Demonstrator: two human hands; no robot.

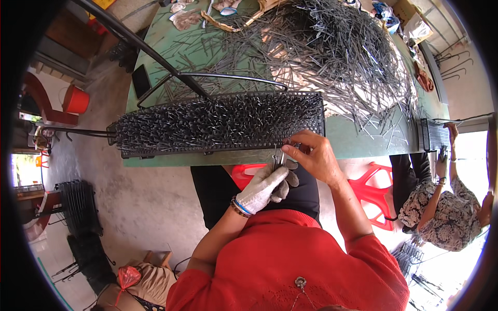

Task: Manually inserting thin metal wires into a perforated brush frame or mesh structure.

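Note:
My left hand (263, 191), in a pale knitted glove, is closed round a small bundle of thin metal rods (280, 158), tips upward. My bare right hand (315, 154) is closed too, thumb and forefinger pinched at the top of that bundle, apparently on one thin rod; the fingers partly hide it. Both hands are at the near edge of a long black perforated rack (324, 124), toward its right end. Thin dark rods (207, 122) stand densely upright across most of the rack, while bare holes show at its right end.
A large tangled heap of loose rods (342, 46) covers the far right of the green table (363, 145). A black bar (140, 46) slants over the rack's left half. Red plastic stools (371, 189) stand below. At right another person (446, 212) handles a black rack (434, 136).

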